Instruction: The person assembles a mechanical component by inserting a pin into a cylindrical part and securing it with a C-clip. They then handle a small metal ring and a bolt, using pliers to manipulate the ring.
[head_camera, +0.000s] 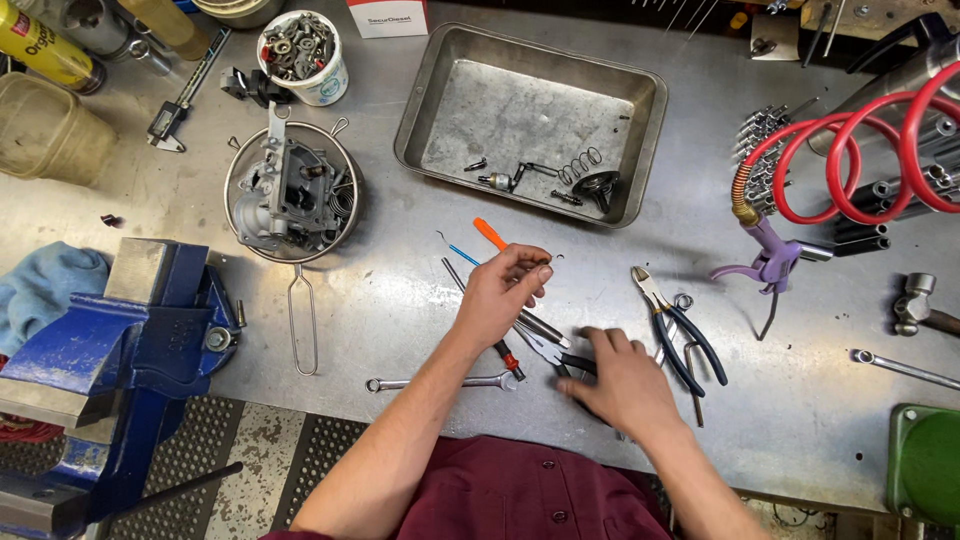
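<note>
Working at a scratched metal bench (420, 330), two bare hands are seen from above, both near the front edge. The left hand (497, 297) is raised a little, its grip pinched together on something very small between thumb and fingertips; what is pinched cannot be made out. The right hand (622, 378) is laid flat over the dark handles of a pair of small pliers (548, 352), its grip loosely curled on them, though whether they are truly clamped cannot be told.

For the step to be done well, the tiny piece should be kept pinched over the bench rather than past the edge, and the pliers should be steadied before being lifted, since several tools lie crossed beneath the hands.

The pliers appear slim, with pale jaws pointing toward the left hand. Just beside them lie blue-handled cutters (680, 335), a thin orange-handled pick (490, 234) and a combination wrench (440, 382). Toward the back edge a grey metal pan (430, 110) holds springs and small parts. Toward the back left corner a wire strainer (293, 195) holds a carburettor body. A blue vise (120, 340) is fixed at the front left corner, and a red coiled air hose (850, 150) lies at the right edge
</note>
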